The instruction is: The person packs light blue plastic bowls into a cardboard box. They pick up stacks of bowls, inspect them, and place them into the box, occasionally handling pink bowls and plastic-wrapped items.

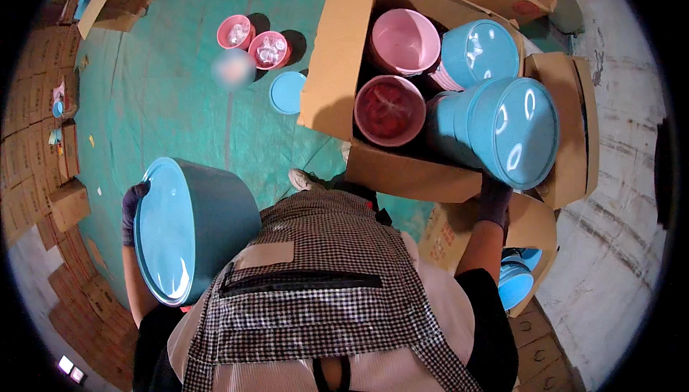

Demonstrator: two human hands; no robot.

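My left hand (133, 209), in a dark glove, is closed on the rim side of a large blue bucket (222, 223). The bucket lies tilted against my left side, its glossy round face turned outward. My right hand (495, 198), also gloved, is at the near edge of an open cardboard box (409, 171), just beneath a blue bucket stack (466, 123). Its fingers are hidden there. Inside the box are a pink bucket (407, 37), a pink bucket with red contents (390, 111), and a pink stack topped by a blue bucket (482, 51).
Two small pink buckets (267, 51) with clear-wrapped items stand on the green floor (165, 91), near a blue round lid (287, 93). Another carton (532, 223) holding blue pieces is by my right arm. Stacked cartons (29, 134) line the left; a pale wall (610, 141) is right.
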